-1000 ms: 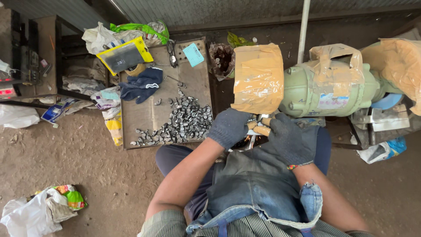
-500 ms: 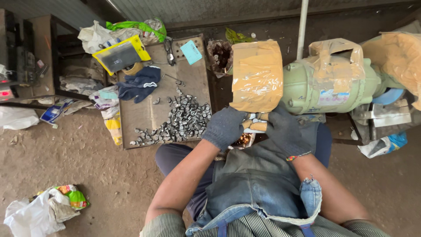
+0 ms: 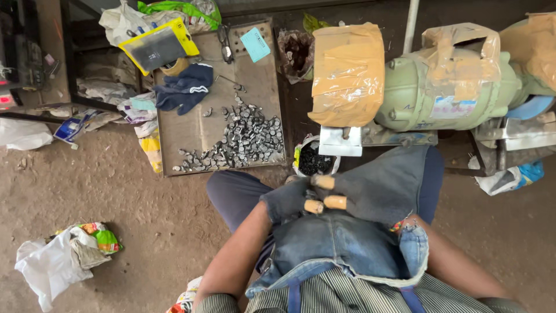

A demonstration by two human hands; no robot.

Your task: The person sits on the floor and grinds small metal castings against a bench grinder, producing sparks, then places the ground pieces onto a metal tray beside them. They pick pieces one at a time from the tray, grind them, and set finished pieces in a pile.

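Both my hands wear dark grey gloves and rest together on my lap, over a denim apron (image 3: pixel 341 249). My left hand (image 3: pixel 285 200) is curled at the apron's top edge. My right hand (image 3: pixel 376 188) lies beside it, its three tan fingertips reaching left onto the left glove. Whether either hand holds anything is hidden. Just ahead stands a green bench grinder (image 3: pixel 446 93) wrapped in brown tape, with a taped wheel cover (image 3: pixel 347 72) and a white rest plate (image 3: pixel 340 141). The hands are apart from it.
A flat metal tray (image 3: pixel 191 136) on the left holds a heap of small grey metal pieces (image 3: pixel 246 139), blue gloves (image 3: pixel 185 87), spectacles (image 3: pixel 225 42) and a teal card (image 3: pixel 255 44). A small bag of dark pieces (image 3: pixel 314 162) sits by my knee. Crumpled bags (image 3: pixel 55 264) lie on the dirt floor.
Both hands have drawn back from the taped wheel cover down to my lap. The camera view has shifted closer over the grinder.
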